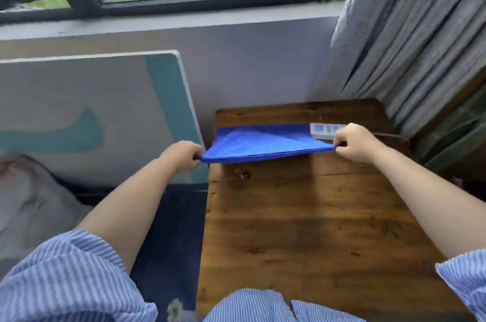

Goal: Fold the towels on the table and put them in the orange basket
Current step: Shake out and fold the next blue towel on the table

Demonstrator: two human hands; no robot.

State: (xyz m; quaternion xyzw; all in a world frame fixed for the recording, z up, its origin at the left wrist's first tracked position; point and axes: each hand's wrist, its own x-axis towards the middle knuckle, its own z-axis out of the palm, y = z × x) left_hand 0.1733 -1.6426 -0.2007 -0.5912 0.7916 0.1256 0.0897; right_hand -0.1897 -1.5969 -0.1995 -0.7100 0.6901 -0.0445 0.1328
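Observation:
A bright blue towel (265,144) is stretched across the far part of the wooden table (310,221). Its near edge is lifted off the wood while its far edge rests on the table. My left hand (182,155) pinches the towel's near left corner, just past the table's left edge. My right hand (355,141) pinches the near right corner. The cloth is taut between both hands. No orange basket is in view.
A white power strip (324,130) with a dark cable lies behind the towel at the far right. A white and teal board (100,116) leans on the wall to the left. Grey curtains (410,40) hang at the right. A pale cushion (29,203) lies lower left.

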